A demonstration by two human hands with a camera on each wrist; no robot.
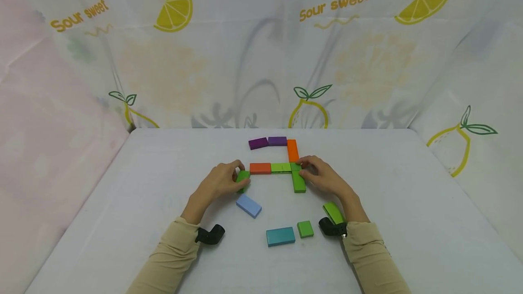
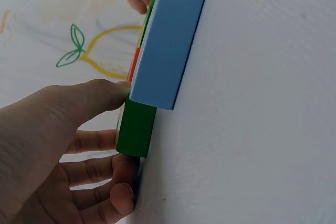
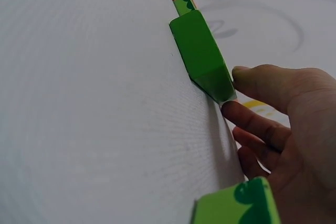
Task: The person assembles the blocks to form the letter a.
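Between thumb and fingers, my left hand point(image 1: 220, 178) pinches a green block point(image 1: 243, 179), at the left end of a red-orange block point(image 1: 260, 168). The left wrist view shows the thumb on the green block point(image 2: 137, 129), partly hidden behind a blue block point(image 2: 170, 40). My right hand point(image 1: 323, 177) has thumb and index finger at the right edge of a small green block point(image 1: 295, 166), above a longer green block point(image 1: 298, 182). In the right wrist view, the thumb and index fingertip meet the near end of a green block point(image 3: 199, 45). A light green block point(image 1: 280, 167) joins the row.
Behind the row lie two purple blocks point(image 1: 277, 141) and an orange block point(image 1: 292, 150). Nearer are a light blue block point(image 1: 248, 206), a teal block point(image 1: 280, 236), a green cube point(image 1: 305, 229) and a light green block point(image 1: 333, 213) beside the right wrist.
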